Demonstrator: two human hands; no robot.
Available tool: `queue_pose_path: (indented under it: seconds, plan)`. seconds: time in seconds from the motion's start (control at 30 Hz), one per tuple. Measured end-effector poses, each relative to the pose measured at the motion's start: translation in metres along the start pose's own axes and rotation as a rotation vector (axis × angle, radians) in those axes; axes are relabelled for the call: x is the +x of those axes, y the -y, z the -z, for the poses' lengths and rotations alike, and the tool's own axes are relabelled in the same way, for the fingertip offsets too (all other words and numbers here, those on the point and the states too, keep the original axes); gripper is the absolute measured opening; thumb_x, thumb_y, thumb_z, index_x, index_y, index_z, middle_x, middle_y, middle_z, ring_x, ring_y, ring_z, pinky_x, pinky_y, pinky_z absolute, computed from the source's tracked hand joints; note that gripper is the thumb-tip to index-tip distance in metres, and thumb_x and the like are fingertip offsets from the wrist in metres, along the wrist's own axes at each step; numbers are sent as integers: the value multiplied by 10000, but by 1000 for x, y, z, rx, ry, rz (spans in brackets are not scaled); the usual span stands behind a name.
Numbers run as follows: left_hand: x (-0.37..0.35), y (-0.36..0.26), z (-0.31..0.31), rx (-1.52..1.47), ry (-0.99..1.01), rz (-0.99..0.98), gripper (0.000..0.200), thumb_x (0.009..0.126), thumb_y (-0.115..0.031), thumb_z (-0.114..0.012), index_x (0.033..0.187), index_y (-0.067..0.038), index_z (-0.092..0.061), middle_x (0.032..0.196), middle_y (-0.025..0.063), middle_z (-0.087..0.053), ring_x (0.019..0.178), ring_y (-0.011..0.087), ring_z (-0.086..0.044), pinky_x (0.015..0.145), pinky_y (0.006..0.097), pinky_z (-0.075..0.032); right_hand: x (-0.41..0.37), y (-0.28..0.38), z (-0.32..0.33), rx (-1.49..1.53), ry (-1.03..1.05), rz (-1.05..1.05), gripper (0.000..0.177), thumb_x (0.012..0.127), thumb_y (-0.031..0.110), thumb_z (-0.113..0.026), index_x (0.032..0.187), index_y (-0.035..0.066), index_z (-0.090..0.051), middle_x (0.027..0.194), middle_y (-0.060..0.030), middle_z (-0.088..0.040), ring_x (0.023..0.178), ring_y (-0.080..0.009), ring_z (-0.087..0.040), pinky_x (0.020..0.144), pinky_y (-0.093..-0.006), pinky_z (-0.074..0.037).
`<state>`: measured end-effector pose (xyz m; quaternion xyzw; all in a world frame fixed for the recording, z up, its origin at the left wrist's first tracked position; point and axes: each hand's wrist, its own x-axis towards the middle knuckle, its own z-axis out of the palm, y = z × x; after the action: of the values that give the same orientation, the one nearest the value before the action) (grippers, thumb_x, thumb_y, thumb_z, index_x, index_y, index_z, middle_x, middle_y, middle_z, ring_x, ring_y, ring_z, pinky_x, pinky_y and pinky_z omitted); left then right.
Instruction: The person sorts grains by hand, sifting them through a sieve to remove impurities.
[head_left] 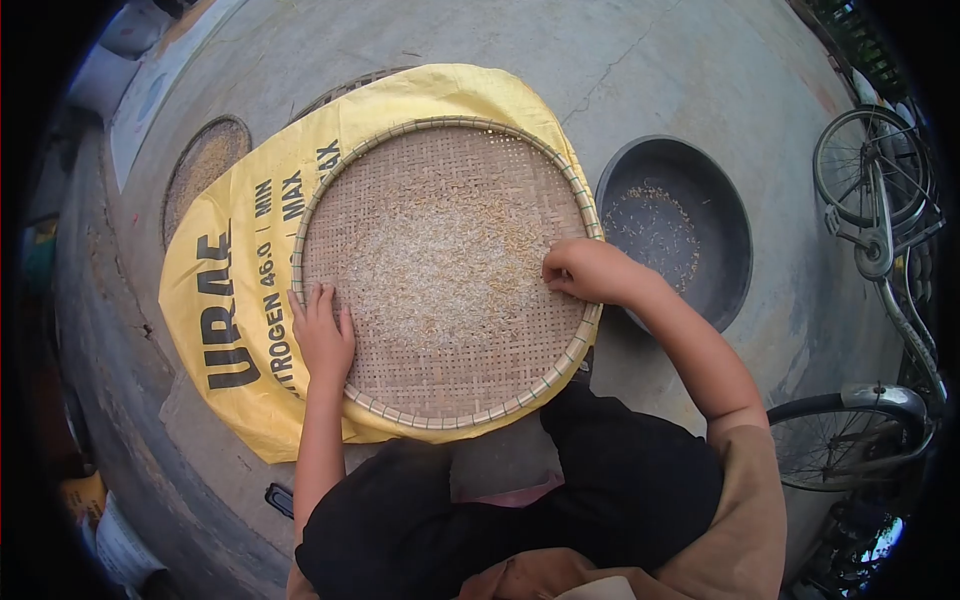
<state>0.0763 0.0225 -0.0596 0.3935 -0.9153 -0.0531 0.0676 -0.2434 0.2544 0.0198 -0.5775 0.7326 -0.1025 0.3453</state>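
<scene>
A round woven bamboo winnowing tray lies in front of me, with pale grain spread over its middle; golden unhusked grains are thicker on the right. My left hand rests across the tray's left rim, fingers stretched out and slightly apart. Over the right part of the tray, my right hand is closed in a pinch at the edge of the grain. Whatever lies between those fingertips is too small to make out. Beneath the tray is a yellow sack with black print.
A dark basin with scattered grains stands right of the tray. A smaller round basket of grain sits at the upper left. A bicycle is at the far right. A small black object lies on the concrete floor at lower left.
</scene>
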Motion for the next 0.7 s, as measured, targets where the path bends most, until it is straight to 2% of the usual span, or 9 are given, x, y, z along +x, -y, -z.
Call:
queue_pose_path:
  seconds: [0.37, 0.43, 0.7]
  plan:
    - [0, 0, 0, -17, -24, -3, 401, 842, -204, -557, 1209, -47, -522, 1333, 123, -462, 1333, 427, -219, 1024, 510, -268, 3, -2, -14, -159, 64, 38, 82, 780, 107, -601, 840, 56, -624, 894, -85, -604, 852, -279, -601, 738, -369, -485]
    - [0, 0, 0, -14, -27, -5, 398, 841, -204, -557, 1207, -49, -525, 1332, 123, -463, 1333, 426, -219, 1023, 510, -268, 3, -2, -17, -139, 0, 72, 50, 713, 50, -564, 753, 61, -592, 819, -86, -587, 820, -278, -602, 701, -375, -479]
    - [0, -1, 0, -2, -8, 5, 408, 843, -206, -558, 1220, -53, -526, 1336, 122, -462, 1337, 419, -218, 1024, 508, -268, 2, -1, -17, -125, 2, 67, 53, 742, 82, -554, 778, 64, -589, 843, -85, -589, 823, -278, -603, 704, -375, -480]
